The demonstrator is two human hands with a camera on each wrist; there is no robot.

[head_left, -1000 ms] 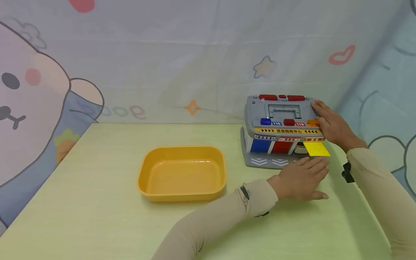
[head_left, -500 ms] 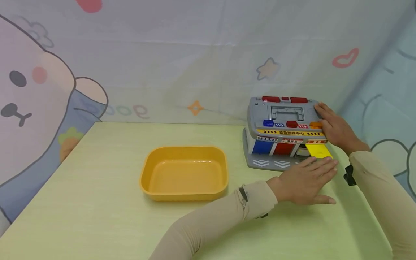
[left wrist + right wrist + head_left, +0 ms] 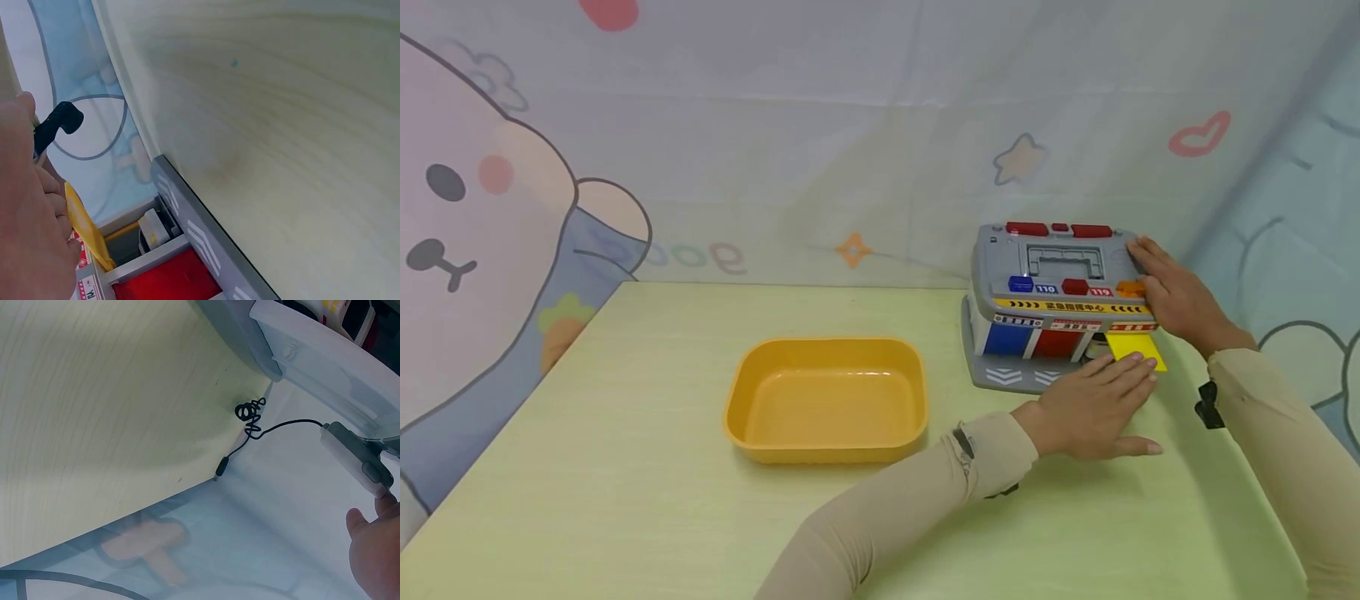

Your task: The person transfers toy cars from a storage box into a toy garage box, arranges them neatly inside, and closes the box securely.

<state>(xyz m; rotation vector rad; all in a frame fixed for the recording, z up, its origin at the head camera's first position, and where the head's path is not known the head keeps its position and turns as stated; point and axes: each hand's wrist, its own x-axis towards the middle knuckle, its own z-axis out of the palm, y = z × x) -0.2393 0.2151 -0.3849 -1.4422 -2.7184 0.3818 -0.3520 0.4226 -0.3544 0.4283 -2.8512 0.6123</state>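
Observation:
At the right of the table stands a grey toy emergency station (image 3: 1052,296) with a blue door, a red door and a raised yellow door (image 3: 1137,348). My left hand (image 3: 1093,408) is palm down in front of it, its straight fingertips over the yellow door's outer edge. In the left wrist view, a white toy vehicle (image 3: 153,229) sits in the bay under that door. My right hand (image 3: 1180,296) rests along the right end of the roof, fingers extended. In the right wrist view, its fingertips are at a grey and white handset (image 3: 356,459) on the station's side.
A yellow tray (image 3: 826,454) stands left of the station on the pale table (image 3: 625,500). From the handset runs a coiled black cord (image 3: 249,415) down towards the tabletop. Printed cloth (image 3: 850,125) hangs behind and at the sides.
My left hand has shifted slightly right, then back left, and its fingertips now overlap the yellow door. The door's outer edge is a little lower. The right hand stays at the roof's end.

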